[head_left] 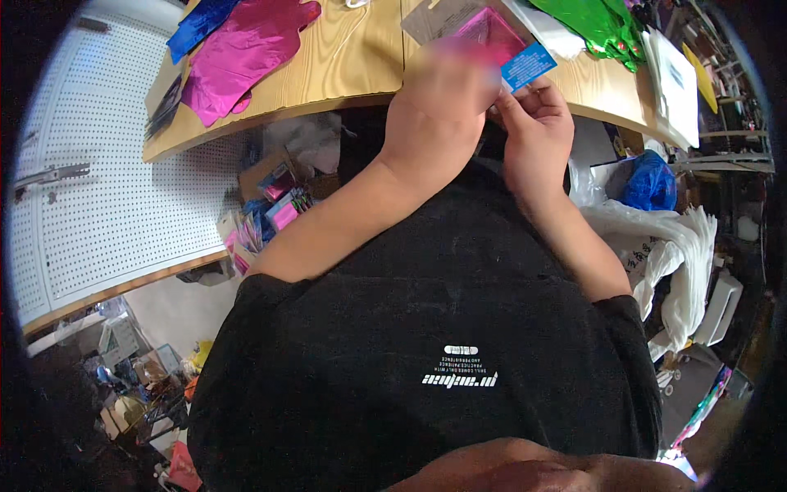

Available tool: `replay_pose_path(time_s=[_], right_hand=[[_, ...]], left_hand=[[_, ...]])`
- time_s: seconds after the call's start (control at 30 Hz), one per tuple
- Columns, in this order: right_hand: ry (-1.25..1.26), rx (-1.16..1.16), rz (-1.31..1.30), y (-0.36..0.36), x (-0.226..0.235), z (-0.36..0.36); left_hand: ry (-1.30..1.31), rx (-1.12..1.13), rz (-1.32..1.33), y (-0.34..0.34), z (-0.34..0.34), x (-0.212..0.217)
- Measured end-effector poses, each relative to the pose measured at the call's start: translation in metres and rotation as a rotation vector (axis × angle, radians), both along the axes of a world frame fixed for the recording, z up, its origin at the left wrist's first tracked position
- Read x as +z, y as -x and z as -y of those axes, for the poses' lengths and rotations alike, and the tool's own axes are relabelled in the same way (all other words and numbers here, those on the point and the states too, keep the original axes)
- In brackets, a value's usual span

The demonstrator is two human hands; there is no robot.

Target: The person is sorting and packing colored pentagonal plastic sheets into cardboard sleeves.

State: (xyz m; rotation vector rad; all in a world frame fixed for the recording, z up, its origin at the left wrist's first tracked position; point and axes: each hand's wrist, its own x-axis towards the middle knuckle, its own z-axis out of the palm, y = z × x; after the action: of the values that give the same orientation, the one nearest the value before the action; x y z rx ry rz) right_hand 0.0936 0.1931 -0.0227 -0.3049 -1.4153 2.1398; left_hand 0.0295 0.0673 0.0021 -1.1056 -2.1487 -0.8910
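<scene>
Above the table's front edge, my right hand pinches the lower corner of a blue printed card between thumb and fingers. The card lies along the edge of a clear packet with something shiny pink inside, and a brown cardboard piece shows beside it. My left hand is over the packet's near left side. A blur covers its fingers, so their grip cannot be made out.
Flat magenta foil pieces and a blue foil piece lie at the table's left. Green foil and white sheets are at the right. Below left stands a box of small colourful packets; a white sack hangs lower right.
</scene>
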Motion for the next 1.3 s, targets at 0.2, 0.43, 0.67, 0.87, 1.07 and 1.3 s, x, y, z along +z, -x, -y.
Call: replay_pose_path(time_s=[0.2, 0.43, 0.67, 0.87, 1.07, 1.3], right_hand=[[0.007, -0.025, -0.042, 0.002, 0.000, 0.000], [0.027, -0.050, -0.131, 0.004, 0.003, 0.002], [-0.129, -0.014, 0.023, 0.005, 0.004, 0.001], [-0.042, 0.023, 0.003, 0.006, 0.001, 0.003], [-0.089, -0.043, 0.057, 0.005, 0.007, 0.008], [-0.127, -0.072, 0.038, 0.002, 0.003, 0.003]], left_hand=[[0.051, -0.045, 0.026, -0.002, -0.001, 0.003], [-0.011, -0.026, -0.007, 0.005, -0.002, 0.001], [-0.004, 0.009, 0.119, 0.008, 0.003, -0.003], [0.024, 0.023, 0.042, 0.006, 0.003, 0.000], [0.139, 0.027, 0.019, 0.003, 0.002, 0.003], [0.036, 0.036, 0.023, 0.004, -0.001, 0.003]])
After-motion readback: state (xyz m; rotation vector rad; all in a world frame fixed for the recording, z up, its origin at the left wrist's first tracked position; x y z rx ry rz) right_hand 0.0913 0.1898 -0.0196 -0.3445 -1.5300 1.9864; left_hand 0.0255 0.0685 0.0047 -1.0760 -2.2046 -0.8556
